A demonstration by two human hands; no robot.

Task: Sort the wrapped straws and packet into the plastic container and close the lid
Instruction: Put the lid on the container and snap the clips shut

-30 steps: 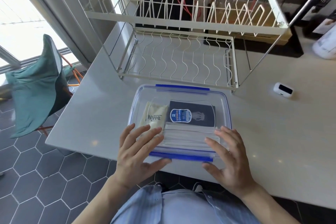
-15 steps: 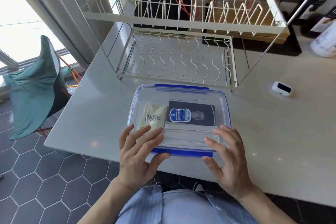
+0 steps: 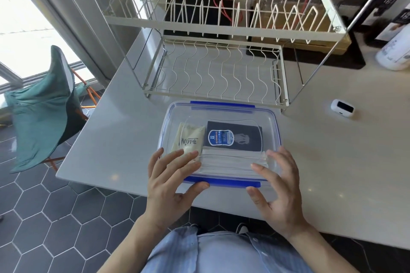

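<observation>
White counter (image 3: 332, 162), both spread hands, left hand (image 3: 170, 180) and right hand (image 3: 280, 186), flat on lidded container (image 3: 274, 131)

The box (image 3: 275, 126) is see-through with blue clips (image 3: 230, 183). Inside lie a cream packet (image 3: 188, 137) and a dark card (image 3: 235, 137) with a blue badge. The rack (image 3: 221, 26) is cream. The chair cloth (image 3: 42, 117) is green. The floor (image 3: 44, 217) has dark six-sided tiles.

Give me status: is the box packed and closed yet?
Packed: the wrapped straws, cream packet and dark packet lie inside the container under the clear lid. In hand: left hand and right hand rest spread on the lid's near edge. Left: the near blue clip; I can't tell whether it's latched.
</observation>
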